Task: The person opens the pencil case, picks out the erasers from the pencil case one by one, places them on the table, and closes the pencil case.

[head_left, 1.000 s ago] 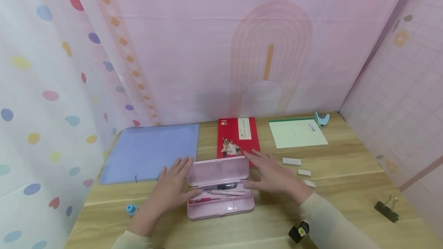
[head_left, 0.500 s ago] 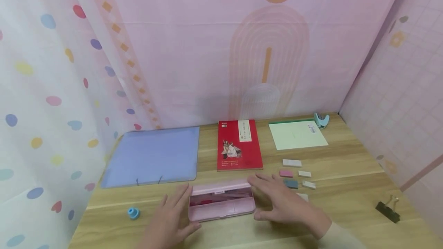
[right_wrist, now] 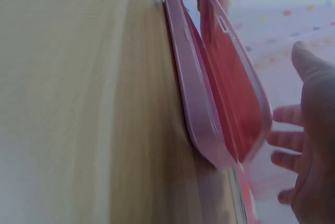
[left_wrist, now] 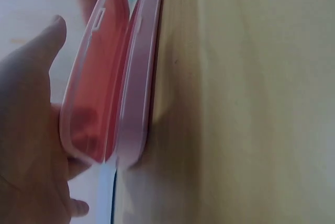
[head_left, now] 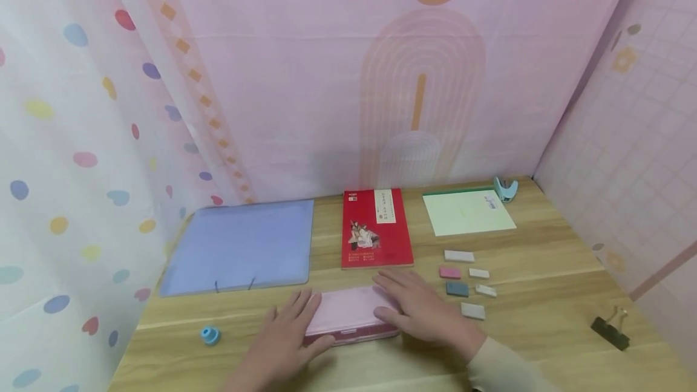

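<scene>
On wood, pink pencil case (head_left: 348,316) nearly closed.

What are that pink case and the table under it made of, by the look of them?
The pink case looks like hard moulded plastic with a matte finish: thin smooth walls, rounded corners, and light glows through its lid in the wrist views. The table looks like wood or, maybe, a wood-print laminate: pale grain streaks run along it and the surface is flat with a soft sheen.
</scene>
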A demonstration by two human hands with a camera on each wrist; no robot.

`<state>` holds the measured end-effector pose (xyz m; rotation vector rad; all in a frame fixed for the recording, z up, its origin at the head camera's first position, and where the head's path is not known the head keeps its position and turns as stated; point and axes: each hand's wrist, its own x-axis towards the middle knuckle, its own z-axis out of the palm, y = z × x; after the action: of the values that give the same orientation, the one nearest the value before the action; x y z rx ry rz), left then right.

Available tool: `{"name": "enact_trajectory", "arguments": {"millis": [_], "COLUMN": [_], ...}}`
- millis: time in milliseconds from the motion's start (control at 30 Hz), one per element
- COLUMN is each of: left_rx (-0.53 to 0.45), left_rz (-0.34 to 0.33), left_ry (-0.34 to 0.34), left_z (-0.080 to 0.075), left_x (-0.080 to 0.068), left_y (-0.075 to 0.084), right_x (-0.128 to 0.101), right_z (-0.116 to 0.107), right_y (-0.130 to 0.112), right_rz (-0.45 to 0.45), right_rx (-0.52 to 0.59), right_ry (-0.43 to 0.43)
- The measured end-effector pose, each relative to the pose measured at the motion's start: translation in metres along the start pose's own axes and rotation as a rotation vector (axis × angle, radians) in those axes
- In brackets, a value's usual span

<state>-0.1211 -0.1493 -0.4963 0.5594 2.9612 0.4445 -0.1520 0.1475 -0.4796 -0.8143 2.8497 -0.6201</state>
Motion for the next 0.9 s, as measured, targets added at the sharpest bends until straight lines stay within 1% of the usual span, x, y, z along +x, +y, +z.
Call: {"name": "enact_trajectory", "arguments": {"millis": [167, 233, 333, 433, 533, 600, 767, 900], "left_rx": [0.055, 0.088, 0.142, 0.171, 0.182, 0.182, 0.184, 0.19], "left_rz": [0.004, 0.011, 0.024, 0.034, 0.041, 0.039, 0.024, 0.03], "left_ry": [0.025, 0.042, 0.07, 0.099, 0.125, 0.131, 0.124, 0.151], "left_z": [0.007, 0.012, 0.019, 0.024, 0.027, 0.028, 0.029, 0.03], "left_x": [0.019, 0.024, 0.028, 0.029, 0.029, 0.029, 0.029, 0.031], "left_y": [0.01, 0.013, 0.017, 0.02, 0.023, 0.024, 0.023, 0.02], "right_x": [0.023, 0.028, 0.03, 0.029, 0.027, 0.026, 0.03, 0.033], "right_z": [0.019, 0.026, 0.034, 0.038, 0.039, 0.04, 0.046, 0.047], "right_y": [-0.009, -0.013, -0.015, -0.016, -0.016, -0.017, -0.018, -0.016], "right_rz": [-0.014, -0.021, -0.026, -0.019, -0.002, 0.01, 0.028, 0.03], "right_rx": [-0.143, -0.172, -0.2, -0.199, -0.187, -0.178, -0.171, -0.16], "right_ry": [-0.012, -0.002, 0.015, 0.017, 0.0, -0.007, -0.017, -0.012]}}
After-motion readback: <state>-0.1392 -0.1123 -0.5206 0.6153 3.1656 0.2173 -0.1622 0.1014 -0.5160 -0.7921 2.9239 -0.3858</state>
